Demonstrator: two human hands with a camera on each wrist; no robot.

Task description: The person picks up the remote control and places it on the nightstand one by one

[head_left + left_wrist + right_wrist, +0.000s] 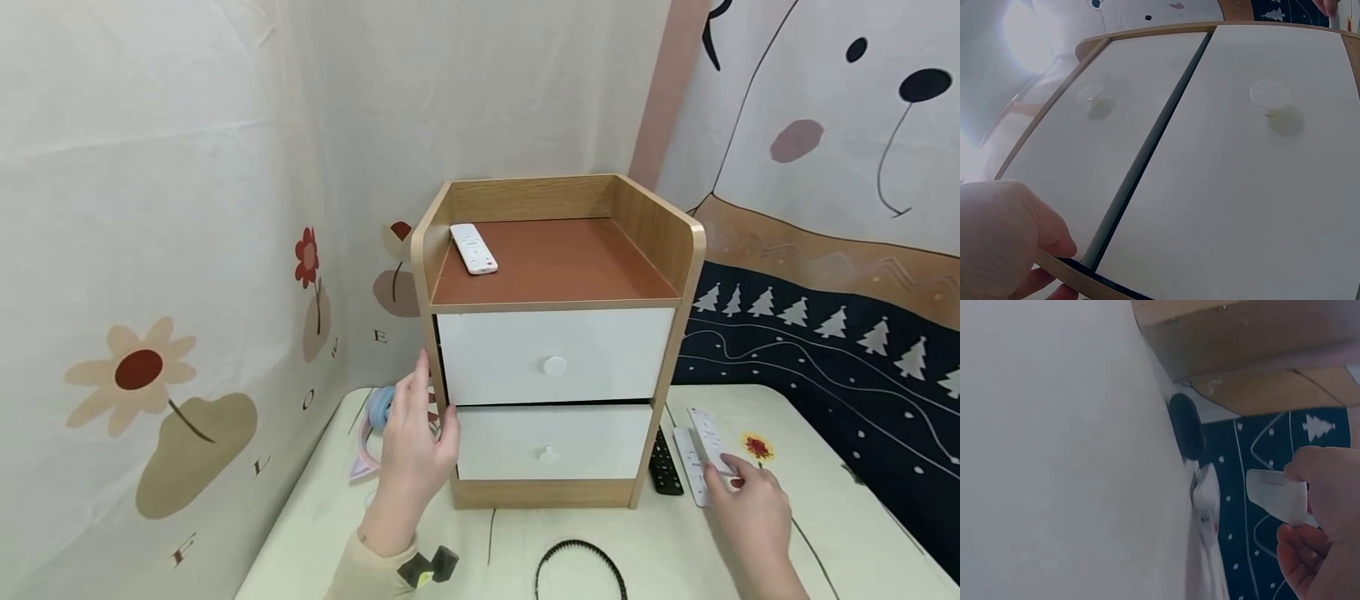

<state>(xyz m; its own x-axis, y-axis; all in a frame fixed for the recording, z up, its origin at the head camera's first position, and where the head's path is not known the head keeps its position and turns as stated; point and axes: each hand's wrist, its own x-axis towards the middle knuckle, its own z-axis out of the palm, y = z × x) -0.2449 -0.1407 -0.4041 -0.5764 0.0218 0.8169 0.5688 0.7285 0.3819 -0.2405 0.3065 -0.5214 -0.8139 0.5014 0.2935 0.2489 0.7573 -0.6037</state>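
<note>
A white remote control (707, 435) is pinched between the thumb and fingers of my right hand (752, 508); the right wrist view shows its end (1277, 495) raised off the table. Another white remote (686, 460) lies just beneath it, and a black remote (664, 467) lies against the cabinet's right side. My left hand (420, 446) rests on the left side of the small wooden cabinet (543, 493), fingers extended along the panel, thumb at the front edge. On the cabinet's brown top shelf (570, 258) lies a third white remote (474, 248).
Two white drawers with round knobs, an upper drawer (495, 358) and a lower drawer (495, 446), face me. A black toothed headband (577, 543) lies in front. Left of the cabinet sit a blue round item (380, 406) and a pink band (365, 454). Printed cloth surrounds the table.
</note>
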